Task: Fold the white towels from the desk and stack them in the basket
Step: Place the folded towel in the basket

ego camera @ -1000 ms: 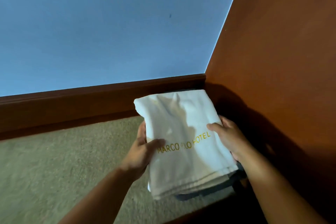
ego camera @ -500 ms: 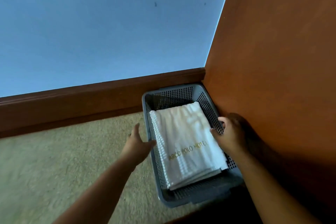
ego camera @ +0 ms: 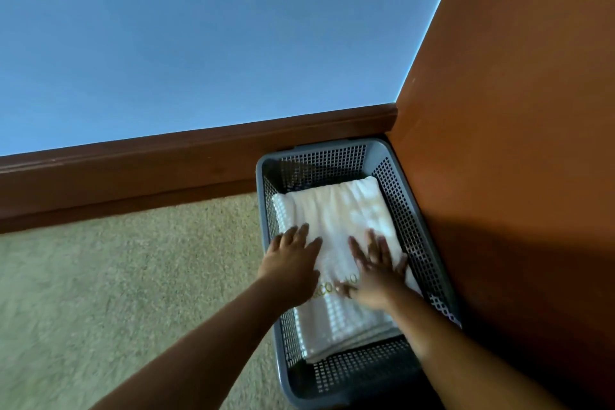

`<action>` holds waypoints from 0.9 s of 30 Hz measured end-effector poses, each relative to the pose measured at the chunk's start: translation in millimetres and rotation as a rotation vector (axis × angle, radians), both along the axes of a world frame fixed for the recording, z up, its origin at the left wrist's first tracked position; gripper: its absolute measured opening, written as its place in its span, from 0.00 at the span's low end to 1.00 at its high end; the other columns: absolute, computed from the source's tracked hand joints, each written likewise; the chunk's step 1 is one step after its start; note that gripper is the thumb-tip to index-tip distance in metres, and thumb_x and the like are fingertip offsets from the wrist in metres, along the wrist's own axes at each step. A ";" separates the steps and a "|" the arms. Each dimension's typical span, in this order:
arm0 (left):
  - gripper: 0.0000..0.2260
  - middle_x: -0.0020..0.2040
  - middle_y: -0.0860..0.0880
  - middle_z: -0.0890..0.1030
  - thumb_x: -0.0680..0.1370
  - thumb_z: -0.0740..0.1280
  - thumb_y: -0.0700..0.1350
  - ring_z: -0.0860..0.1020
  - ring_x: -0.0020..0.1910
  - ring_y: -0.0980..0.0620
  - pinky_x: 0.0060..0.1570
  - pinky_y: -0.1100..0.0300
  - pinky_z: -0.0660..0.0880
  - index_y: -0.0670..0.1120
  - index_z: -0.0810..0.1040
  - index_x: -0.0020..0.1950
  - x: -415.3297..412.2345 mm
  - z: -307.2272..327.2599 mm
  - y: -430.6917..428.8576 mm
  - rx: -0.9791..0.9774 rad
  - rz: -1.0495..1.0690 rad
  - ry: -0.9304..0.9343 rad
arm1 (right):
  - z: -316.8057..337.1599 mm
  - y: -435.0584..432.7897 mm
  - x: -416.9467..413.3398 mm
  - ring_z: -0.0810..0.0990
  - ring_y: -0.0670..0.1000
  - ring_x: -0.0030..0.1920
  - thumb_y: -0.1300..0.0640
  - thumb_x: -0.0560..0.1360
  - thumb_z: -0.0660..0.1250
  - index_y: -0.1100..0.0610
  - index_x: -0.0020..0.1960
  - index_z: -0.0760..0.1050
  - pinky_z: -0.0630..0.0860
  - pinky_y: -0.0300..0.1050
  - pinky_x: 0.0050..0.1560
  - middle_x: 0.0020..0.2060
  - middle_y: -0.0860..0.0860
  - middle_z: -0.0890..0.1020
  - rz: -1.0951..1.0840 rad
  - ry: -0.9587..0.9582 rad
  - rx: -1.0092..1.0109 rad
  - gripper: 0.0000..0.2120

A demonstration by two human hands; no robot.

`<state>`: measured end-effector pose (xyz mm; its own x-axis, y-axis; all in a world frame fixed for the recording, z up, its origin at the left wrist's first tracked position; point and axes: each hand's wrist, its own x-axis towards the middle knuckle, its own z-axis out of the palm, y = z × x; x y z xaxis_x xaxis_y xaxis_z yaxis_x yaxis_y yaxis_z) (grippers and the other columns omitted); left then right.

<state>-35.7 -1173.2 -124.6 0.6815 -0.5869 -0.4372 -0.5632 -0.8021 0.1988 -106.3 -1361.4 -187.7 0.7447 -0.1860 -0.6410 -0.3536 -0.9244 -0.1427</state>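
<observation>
Gold lettering [ego camera: 327, 288] on towel [ego camera: 336, 210] partly under left hand [ego camera: 293, 263] and blurred right hand [ego camera: 376, 273], forearms [ego camera: 199, 353] cut off below

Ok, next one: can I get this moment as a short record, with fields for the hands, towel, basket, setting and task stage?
left hand: flat, fingers straight, pressing the towel near its left edge
right hand: flat, fingers spread, pressing the towel by the gold lettering
towel: white, folded, lying inside the basket
basket: grey, perforated, on the carpet in the corner between baseboard and orange panel
task stage: towel placed in basket, being pressed down
</observation>
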 end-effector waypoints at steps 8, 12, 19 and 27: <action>0.44 0.82 0.38 0.45 0.79 0.66 0.58 0.46 0.81 0.39 0.78 0.44 0.48 0.38 0.44 0.82 42.7 -40.8 -21.1 0.322 -0.122 -0.026 | -17.3 2.0 -8.9 0.17 0.54 0.70 0.16 0.62 0.41 0.38 0.71 0.19 0.31 0.76 0.67 0.67 0.46 0.15 -0.014 0.011 0.015 0.51; 0.40 0.82 0.38 0.47 0.81 0.65 0.54 0.48 0.81 0.40 0.77 0.43 0.52 0.36 0.46 0.81 60.9 -46.9 -27.3 0.419 -0.115 -0.024 | -20.9 5.4 -12.9 0.17 0.54 0.71 0.18 0.66 0.51 0.38 0.70 0.19 0.29 0.75 0.66 0.69 0.48 0.16 -0.028 0.038 -0.016 0.53; 0.29 0.80 0.38 0.56 0.82 0.61 0.51 0.50 0.80 0.38 0.77 0.40 0.49 0.40 0.59 0.79 15.4 -32.6 -11.9 0.423 -0.202 -0.073 | -19.7 14.3 -40.3 0.18 0.58 0.71 0.21 0.66 0.61 0.40 0.73 0.20 0.25 0.68 0.67 0.68 0.53 0.15 0.008 0.112 -0.021 0.58; 0.18 0.69 0.44 0.76 0.78 0.68 0.42 0.72 0.71 0.44 0.77 0.38 0.47 0.44 0.76 0.69 -67.1 7.5 8.0 0.441 -0.439 0.131 | 32.5 20.9 -70.4 0.60 0.64 0.76 0.40 0.76 0.66 0.42 0.81 0.49 0.67 0.55 0.72 0.79 0.59 0.51 -0.068 0.154 -0.002 0.40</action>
<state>-102.8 -1165.2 -117.0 0.3430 -0.5448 -0.7652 -0.8514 -0.5244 -0.0082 -176.7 -1340.4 -155.1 0.6237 -0.2339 -0.7458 -0.4327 -0.8979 -0.0803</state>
